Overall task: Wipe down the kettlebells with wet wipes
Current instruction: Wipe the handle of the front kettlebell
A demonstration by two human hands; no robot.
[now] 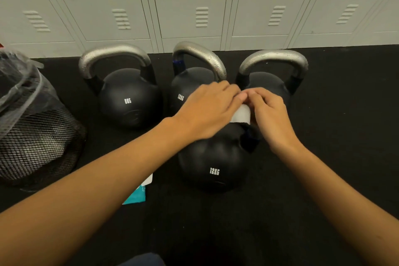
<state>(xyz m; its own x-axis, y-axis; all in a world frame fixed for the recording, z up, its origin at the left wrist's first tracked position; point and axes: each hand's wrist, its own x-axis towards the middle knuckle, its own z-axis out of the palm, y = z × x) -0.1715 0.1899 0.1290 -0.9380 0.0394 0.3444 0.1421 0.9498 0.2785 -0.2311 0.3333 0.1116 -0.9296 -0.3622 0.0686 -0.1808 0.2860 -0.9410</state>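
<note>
A white wipe [243,114] is pinched by both the left hand [207,112] and right hand [272,116], directly above the near kettlebell [213,157], whose handle is hidden beneath them.

Kettlebells: four, black, upright on floor; three rear [129,98], [190,88], [269,84], one nearer [212,157] marked 12KG.
Wet wipe [243,114]: white, above nearer kettlebell.

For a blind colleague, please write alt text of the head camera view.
Both hands, left hand and right hand, hold a white wet wipe over the handle of the nearest kettlebell, marked 12KG. Three more kettlebells stand behind, before grey lockers; a black mesh bin stands at left.
</note>
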